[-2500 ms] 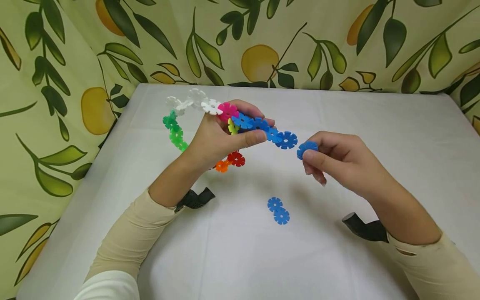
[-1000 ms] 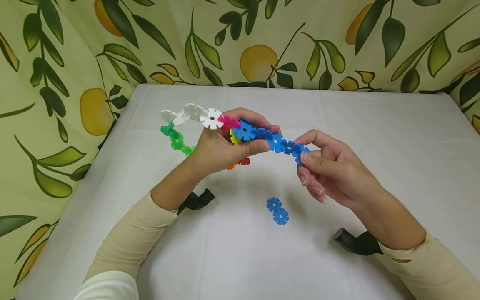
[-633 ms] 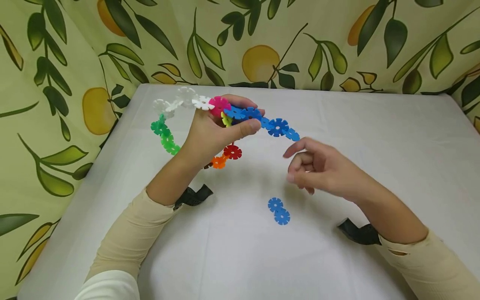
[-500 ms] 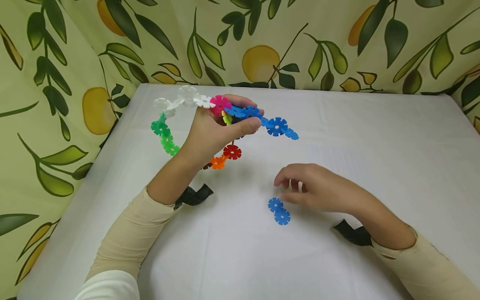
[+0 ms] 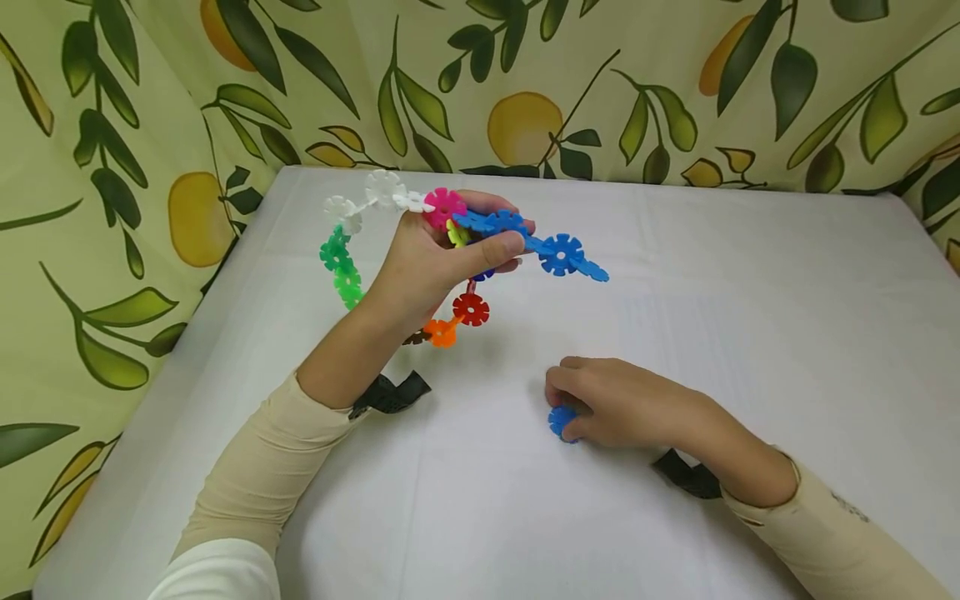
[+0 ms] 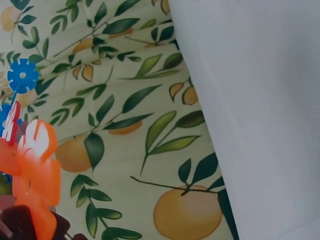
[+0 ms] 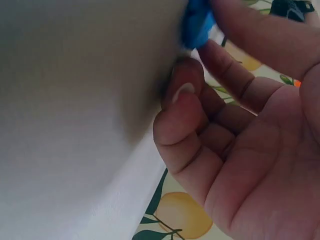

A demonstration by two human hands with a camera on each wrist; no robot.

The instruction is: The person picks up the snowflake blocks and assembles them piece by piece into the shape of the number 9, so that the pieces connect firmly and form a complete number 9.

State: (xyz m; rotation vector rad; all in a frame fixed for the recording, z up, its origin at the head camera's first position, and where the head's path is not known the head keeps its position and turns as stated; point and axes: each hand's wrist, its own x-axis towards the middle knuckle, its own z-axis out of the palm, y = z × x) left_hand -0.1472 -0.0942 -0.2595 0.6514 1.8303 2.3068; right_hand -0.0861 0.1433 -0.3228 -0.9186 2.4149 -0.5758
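My left hand [image 5: 442, 267] grips a chain of interlocking plastic snowflake discs, raised above the table. It loops from white discs [image 5: 384, 190] through green discs [image 5: 341, 267] to orange [image 5: 442, 333] and red [image 5: 471, 309] ones, partly hidden by the hand. A pink disc [image 5: 445, 208] sits by the fingers, and a row of blue discs [image 5: 561, 254] sticks out to the right. Low over the tabletop, my right hand [image 5: 622, 404] pinches a blue snowflake disc [image 5: 561, 421] between thumb and index finger; blue plastic [image 7: 196, 25] shows there in the right wrist view too.
A white cloth covers the table [image 5: 480, 517]. Behind and to the left hangs a curtain [image 5: 420, 92] printed with leaves and fruit. Black wrist mounts [image 5: 390, 393] jut out beneath both forearms.
The right hand added a blue disc to the chain's end, let go, and moved down to the two blue discs on the table, where it now pinches. The left hand kept its hold.
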